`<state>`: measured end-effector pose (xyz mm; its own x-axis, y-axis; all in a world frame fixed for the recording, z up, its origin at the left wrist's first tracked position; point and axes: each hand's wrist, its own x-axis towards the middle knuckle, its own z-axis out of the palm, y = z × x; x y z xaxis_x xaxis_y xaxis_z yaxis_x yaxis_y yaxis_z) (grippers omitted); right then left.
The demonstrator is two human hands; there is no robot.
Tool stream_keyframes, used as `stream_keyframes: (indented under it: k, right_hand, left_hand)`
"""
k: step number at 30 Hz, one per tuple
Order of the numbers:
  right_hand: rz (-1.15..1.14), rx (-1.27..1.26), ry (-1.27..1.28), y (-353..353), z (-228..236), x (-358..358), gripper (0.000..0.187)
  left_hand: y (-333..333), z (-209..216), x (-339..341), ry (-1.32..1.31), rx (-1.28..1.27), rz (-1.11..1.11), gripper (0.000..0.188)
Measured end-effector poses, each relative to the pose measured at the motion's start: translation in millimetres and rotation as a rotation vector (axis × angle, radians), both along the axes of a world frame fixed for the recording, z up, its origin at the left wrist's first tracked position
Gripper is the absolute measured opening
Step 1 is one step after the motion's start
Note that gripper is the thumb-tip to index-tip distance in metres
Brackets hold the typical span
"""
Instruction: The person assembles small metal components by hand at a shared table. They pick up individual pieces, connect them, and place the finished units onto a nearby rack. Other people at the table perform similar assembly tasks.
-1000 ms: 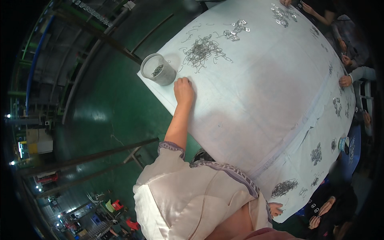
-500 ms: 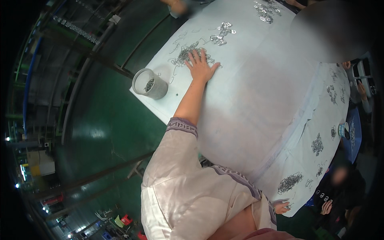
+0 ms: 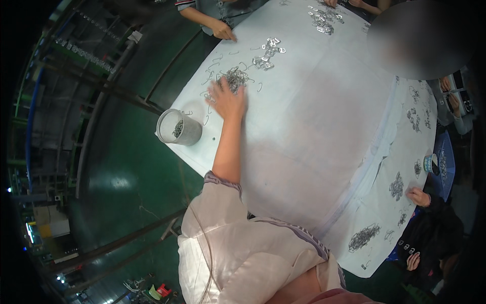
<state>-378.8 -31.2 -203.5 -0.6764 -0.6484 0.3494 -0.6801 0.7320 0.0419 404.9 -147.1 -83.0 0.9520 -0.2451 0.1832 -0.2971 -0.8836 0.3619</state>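
My left hand (image 3: 228, 101) is palm down on the white-covered table (image 3: 304, 126), its fingers apart and slightly blurred. It lies at the near edge of a heap of thin bent metal hooks (image 3: 234, 78) and covers some of them. Loose hooks (image 3: 210, 75) are strewn to the left of the heap. Nearer the table corner stands a translucent plastic tub (image 3: 190, 133) with a small pile of hooks inside. Beyond the heap lies a cluster of shiny flat metal buckles (image 3: 263, 62). My right hand does not show.
A co-worker's hand (image 3: 223, 30) rests at the far left table edge. More buckles (image 3: 325, 20) lie at the far side. Along the right are hook piles (image 3: 364, 237), another person's hand (image 3: 419, 196), a small cup (image 3: 431, 163) and a blue tray (image 3: 445, 169).
My left hand has slid left and nearer from the top of the heap to its near edge. A hand near the lower right table corner has gone from view. A co-worker's hand appears at the right edge.
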Motion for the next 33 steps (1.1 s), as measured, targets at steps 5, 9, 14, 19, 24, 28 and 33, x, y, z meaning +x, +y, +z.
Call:
stream_keyframes:
  k: [5,9,14,19,24,28,33]
  right_hand:
    - [0.084,0.182,0.099,18.0,-21.0,-24.6,0.046]
    - [0.168,0.295,0.114,37.9,-35.4,-39.4,0.046]
    - [0.263,0.417,0.065,92.5,-56.2,-58.1,0.046]
    - [0.452,0.533,-0.054,139.1,-79.8,-99.7,0.046]
    - [0.499,0.423,-0.219,150.2,-63.5,-43.7,0.047]
    - [0.368,0.441,-0.337,158.4,-47.6,-21.0,0.041]
    - [0.255,0.42,-0.44,161.0,-38.1,0.0,0.039]
  left_hand:
    - [11.9,-14.2,-5.7,0.084,0.065,0.317,0.084]
    - [-23.7,-22.9,33.0,0.027,-0.096,0.058,0.086]
    - [-71.6,-28.7,51.1,-0.032,0.045,-0.209,0.065]
    - [-64.6,-53.4,92.0,-0.107,0.071,-0.302,0.039]
    - [-78.7,-38.1,79.8,-0.259,0.067,-0.327,0.018]
    - [-92.0,-18.3,71.6,-0.279,0.227,-0.352,0.016]
    - [-111.1,-6.0,76.9,-0.337,0.426,-0.374,0.022]
